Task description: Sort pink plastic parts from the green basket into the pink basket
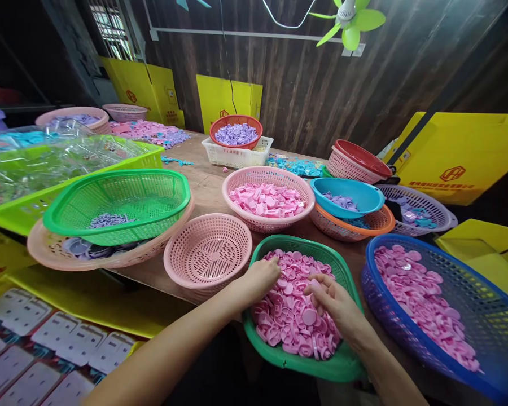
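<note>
Both my hands are over a green basket (pixel 351 270) heaped with small pink plastic pieces (pixel 296 332), many of them round and cap-like. My left hand (pixel 263 277) is at the basket's left side, its fingers curled inward just above the pieces. Whatever it grips is hidden by the fingers. On the right, my right hand (pixel 328 296) hangs over the heap with thumb and fingers bent together. Its fingertips point toward the left hand, and I cannot make out what is between them. The two hands are apart.
Left of the green basket stands a pink basket (pixel 241 239); behind it, another pink basket (pixel 232 172) holds pink blocks. A blue basket (pixel 375 242) of pink pieces is at right. Bright green baskets (pixel 178 176) stand left. Cartons (pixel 482 152) and white-faced packages (pixel 21 361) flank the table.
</note>
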The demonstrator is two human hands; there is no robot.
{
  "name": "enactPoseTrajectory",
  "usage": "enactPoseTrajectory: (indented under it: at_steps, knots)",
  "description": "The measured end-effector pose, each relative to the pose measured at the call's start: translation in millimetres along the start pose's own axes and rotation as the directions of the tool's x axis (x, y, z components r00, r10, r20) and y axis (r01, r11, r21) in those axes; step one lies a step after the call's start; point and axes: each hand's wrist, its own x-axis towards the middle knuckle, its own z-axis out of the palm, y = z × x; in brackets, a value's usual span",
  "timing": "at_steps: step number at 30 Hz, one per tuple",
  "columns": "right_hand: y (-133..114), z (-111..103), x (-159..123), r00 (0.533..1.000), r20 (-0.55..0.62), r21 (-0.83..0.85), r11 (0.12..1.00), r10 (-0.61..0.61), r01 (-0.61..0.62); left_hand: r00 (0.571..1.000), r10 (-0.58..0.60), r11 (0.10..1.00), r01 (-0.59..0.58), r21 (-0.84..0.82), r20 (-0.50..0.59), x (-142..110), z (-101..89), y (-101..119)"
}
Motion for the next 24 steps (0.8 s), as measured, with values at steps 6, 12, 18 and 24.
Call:
enactPoseTrajectory:
  at_steps: [6,12,18,24]
  knots:
    - [-8.2,-0.8,-17.4,0.999,0.012,0.105,0.994,0.032,-0.033,0.991,-0.097,0.991,0.088,-0.096,-0.094,-9.0,-13.9,2.8]
    - [-11.2,-10.4,-30.6,0.993,-0.121,0.16,0.987,0.005,0.014,0.996,0.066,0.975,-0.077,-0.21,-0.061,12.6,-9.4,23.7]
    - [-2.5,-11.8,-35.1,0.986,-0.164,0.236,0.972,0.03,0.009,0.989,0.136,0.981,-0.126,-0.148,0.06,31.4,-5.7,45.0]
    - [2.6,-8.1,-33.0,0.98,-0.2,0.155,0.988,0.007,0.025,0.991,0.119,0.948,-0.134,-0.29,-0.068,24.8,-5.2,40.4]
